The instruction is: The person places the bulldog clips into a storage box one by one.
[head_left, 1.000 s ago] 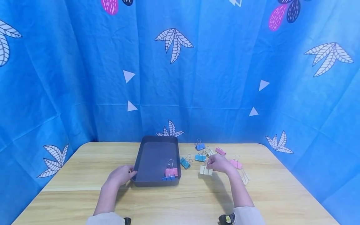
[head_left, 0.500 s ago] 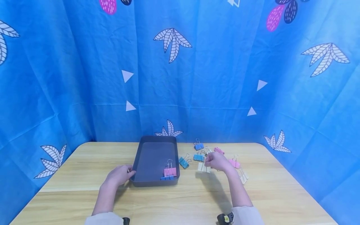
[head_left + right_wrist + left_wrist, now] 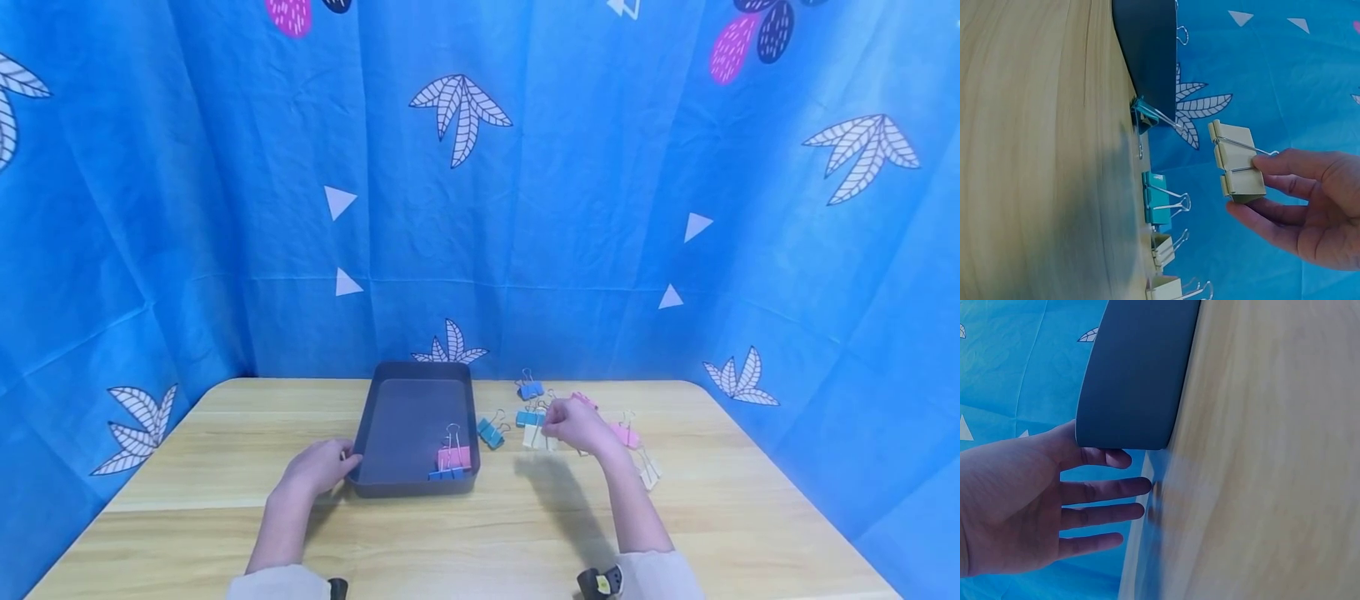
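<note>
The right hand (image 3: 576, 423) pinches a cream clip (image 3: 1236, 156) from its handle side, body outward, while the left hand (image 3: 319, 467) pinches the adjacent tray (image 3: 416, 429), likely steadying it.

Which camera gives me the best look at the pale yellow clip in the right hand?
The right wrist view: the clip looks large there, its body and wire plain, though the right hand covers part. The head view shows it small, with the hand over one side; the left wrist view doesn't show it at all.
</note>
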The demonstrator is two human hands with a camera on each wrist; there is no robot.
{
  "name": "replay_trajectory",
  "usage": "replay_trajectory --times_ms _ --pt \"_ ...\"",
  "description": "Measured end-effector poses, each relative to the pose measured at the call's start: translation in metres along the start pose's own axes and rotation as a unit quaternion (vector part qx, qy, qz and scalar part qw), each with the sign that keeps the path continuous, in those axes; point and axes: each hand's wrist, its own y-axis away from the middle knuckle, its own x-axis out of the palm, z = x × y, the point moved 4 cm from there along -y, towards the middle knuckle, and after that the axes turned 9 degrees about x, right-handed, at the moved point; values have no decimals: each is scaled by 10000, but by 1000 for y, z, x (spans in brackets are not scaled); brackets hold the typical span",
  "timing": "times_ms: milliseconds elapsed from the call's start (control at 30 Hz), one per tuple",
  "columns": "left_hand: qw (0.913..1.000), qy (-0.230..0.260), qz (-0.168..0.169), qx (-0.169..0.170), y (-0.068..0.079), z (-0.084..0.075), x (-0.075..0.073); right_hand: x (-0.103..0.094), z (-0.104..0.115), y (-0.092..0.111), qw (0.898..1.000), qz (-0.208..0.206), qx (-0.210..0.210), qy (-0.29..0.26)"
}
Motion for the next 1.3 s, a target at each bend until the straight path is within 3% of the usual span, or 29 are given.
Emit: replay_trajectory --times_ms 367,700,1300 --pt "10000 -63 2 39 -1 -1 -1 0 9 -3 9993 -260 164 191" --pt "10000 9 -35 41 0 -2 -1 5 10 -11 9996 -219 151 -81" --pt "10000 86 -50 9 2 -3 -2 16 46 -20 9986 -530 19 -8"
